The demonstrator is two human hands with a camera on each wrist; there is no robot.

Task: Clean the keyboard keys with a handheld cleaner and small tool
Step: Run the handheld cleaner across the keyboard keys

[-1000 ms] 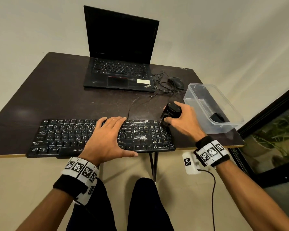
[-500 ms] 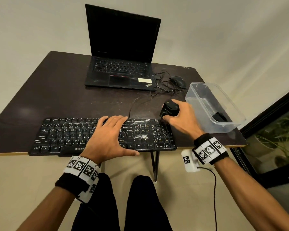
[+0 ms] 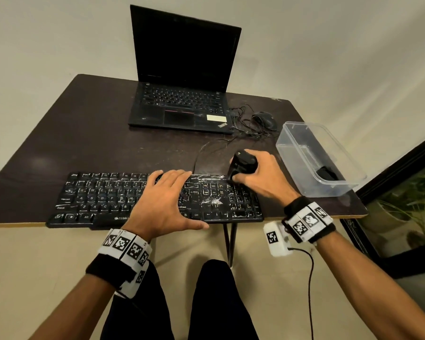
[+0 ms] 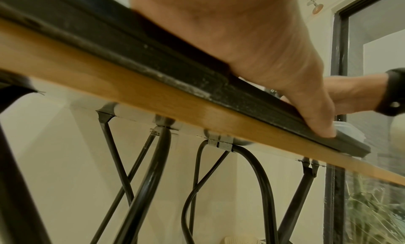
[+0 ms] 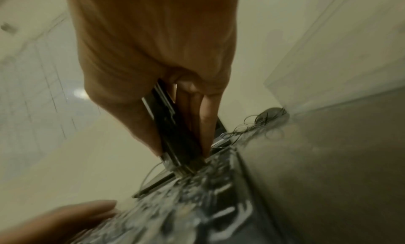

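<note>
A black keyboard (image 3: pixel 91 200) with white smears lies along the table's near edge. My left hand (image 3: pixel 162 202) lies flat on its middle, fingers straight, thumb along the front rim. In the left wrist view that left hand (image 4: pixel 263 60) presses the keyboard's front edge (image 4: pixel 153 64). My right hand (image 3: pixel 260 177) grips a black handheld cleaner (image 3: pixel 243 163) at the keyboard's far right corner, its nose down on the top row. The right wrist view shows the cleaner (image 5: pixel 173 130) between thumb and fingers, its tip on the keys (image 5: pixel 208 187). I see no small tool.
An open black laptop (image 3: pixel 182 101) stands at the back of the dark table (image 3: pixel 84 133). A wired mouse (image 3: pixel 264 120) with tangled cable lies right of it. A clear plastic tub (image 3: pixel 302 153) holding a dark object stands at the table's right edge. Black-framed glass is further right.
My right hand with the cleaner has shifted slightly away from me along the keyboard's right end. My left hand stays flat on the keys.
</note>
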